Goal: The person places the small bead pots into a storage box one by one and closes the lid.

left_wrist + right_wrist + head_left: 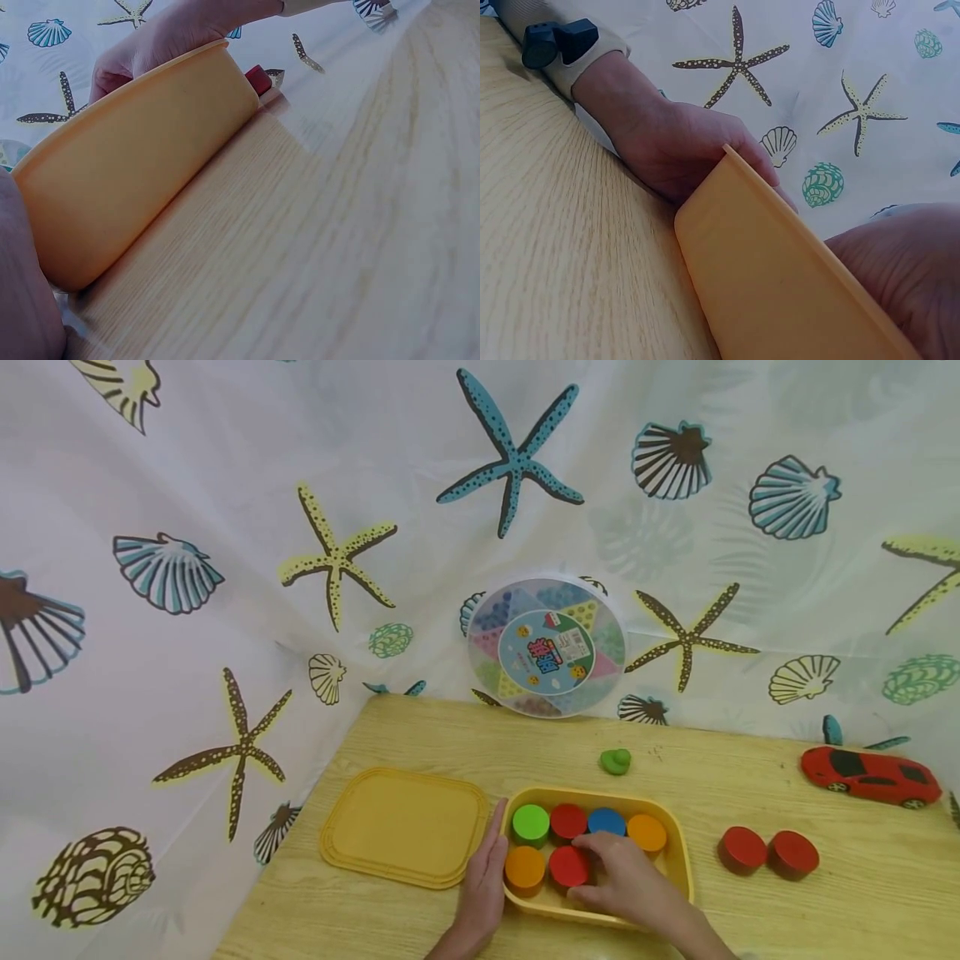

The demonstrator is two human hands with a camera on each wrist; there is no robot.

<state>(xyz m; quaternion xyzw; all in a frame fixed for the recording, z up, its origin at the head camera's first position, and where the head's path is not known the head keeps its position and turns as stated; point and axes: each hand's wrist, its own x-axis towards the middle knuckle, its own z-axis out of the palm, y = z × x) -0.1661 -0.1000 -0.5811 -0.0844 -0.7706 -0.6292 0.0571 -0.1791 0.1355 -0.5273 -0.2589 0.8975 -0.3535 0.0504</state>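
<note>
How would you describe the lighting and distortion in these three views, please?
Head view: soft, fairly even light, though the fine print on the round package is too small to read; left wrist view: the tabletop looks washed out toward the right, with a dark shadow along the base of the yellow tray; right wrist view: the wood grain looks bowed, probably lens distortion.

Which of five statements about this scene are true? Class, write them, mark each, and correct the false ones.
1. The left hand rests against the yellow container. True.
2. The blue block lies outside the container. False: the blue block is inside it.
3. The right hand grips a red block inside the container. True.
4. The red toy car is in the container. False: the red toy car stands on the table.
5. Two more red blocks stand on the table. True.
</note>
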